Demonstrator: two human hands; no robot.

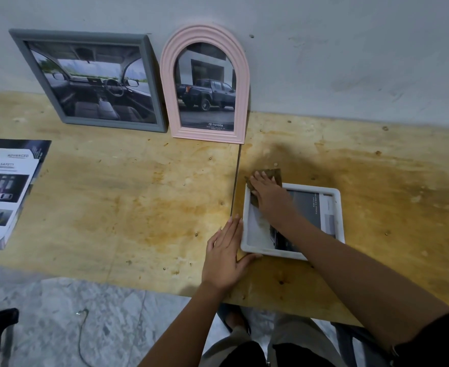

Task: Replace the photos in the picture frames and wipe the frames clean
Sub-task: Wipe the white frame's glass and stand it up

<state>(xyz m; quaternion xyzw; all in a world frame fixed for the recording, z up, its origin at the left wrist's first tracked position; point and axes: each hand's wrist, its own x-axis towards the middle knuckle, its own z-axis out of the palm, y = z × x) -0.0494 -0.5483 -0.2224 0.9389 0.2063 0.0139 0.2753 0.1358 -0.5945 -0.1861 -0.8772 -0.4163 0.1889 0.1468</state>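
Partly, right hand (264,190) hides the cloth (274,173).

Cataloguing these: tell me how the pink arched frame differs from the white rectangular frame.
The pink arched frame leans against the wall; the white rectangular frame lies flat on the plywood table. The pink one is untouched; the white one has the right hand pressing a brown cloth on it, the left hand bracing its edge. Both hold printed photos.
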